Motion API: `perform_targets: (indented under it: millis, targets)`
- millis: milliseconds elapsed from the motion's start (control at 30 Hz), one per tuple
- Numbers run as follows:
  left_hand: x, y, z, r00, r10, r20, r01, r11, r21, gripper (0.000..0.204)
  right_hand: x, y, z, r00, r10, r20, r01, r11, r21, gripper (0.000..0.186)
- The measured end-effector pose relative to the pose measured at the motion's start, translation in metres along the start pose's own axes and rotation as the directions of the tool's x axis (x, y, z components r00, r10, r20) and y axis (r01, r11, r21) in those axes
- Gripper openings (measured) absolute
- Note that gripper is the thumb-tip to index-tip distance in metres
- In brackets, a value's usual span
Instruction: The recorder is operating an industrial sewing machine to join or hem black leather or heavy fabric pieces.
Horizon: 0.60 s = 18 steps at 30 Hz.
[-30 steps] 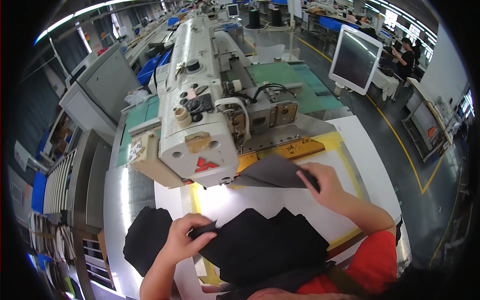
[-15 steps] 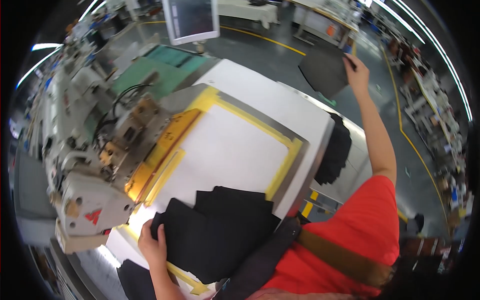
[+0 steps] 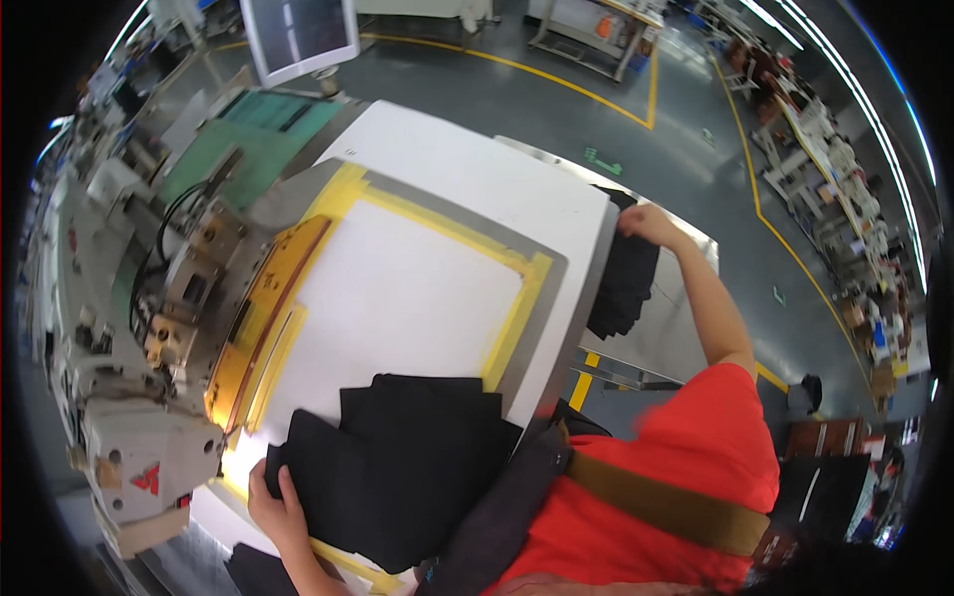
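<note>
My left hand (image 3: pixel 277 505) grips the left edge of several overlapping black fabric pieces (image 3: pixel 417 467), its thumb on top. These pieces lie on the near part of the white work surface (image 3: pixel 407 283), which is framed with yellow tape. Off to the right, my right hand (image 3: pixel 653 225) is bent over the far end of a black fabric stack (image 3: pixel 624 283), fingers closed at the edge of a top piece. That stack rests on a metal side table (image 3: pixel 681 318). My fingertips there are partly hidden against the dark cloth.
A sewing machine head (image 3: pixel 149 452) with an orange clamp plate (image 3: pixel 263 318) stands along the left. Beyond it are a green panel (image 3: pixel 253 139) and a screen (image 3: pixel 301 35). More black fabric (image 3: pixel 260 571) lies low at the left. Yellow floor lines run past the table.
My right hand has come down and nearer, bringing the dark fabric piece from mid-air onto the side stack. My left hand keeps its hold on the black pieces. The view has shifted to the right.
</note>
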<state>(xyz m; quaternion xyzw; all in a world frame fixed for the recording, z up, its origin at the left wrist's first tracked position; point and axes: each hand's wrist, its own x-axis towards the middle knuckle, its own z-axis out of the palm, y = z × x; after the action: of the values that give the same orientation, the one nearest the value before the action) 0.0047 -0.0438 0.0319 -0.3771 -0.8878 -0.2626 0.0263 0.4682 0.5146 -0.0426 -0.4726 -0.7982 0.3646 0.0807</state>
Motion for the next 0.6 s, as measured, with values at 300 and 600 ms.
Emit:
perform_targets:
  millis: [300,600]
  targets:
    - [0.002,-0.001,-0.002,0.986,0.111,-0.123,-0.141,0.954,-0.265,0.018,0.009,-0.319,0.158,0.395,-0.917,0.05,0.918,0.393,-0.052,0.044]
    - [0.006,-0.025,-0.015,0.939,-0.235,-0.25,0.292,0.93,0.221,0.011,-0.029,-0.428,0.327,-0.587,-0.798,0.14,0.81,-0.576,0.112,0.023]
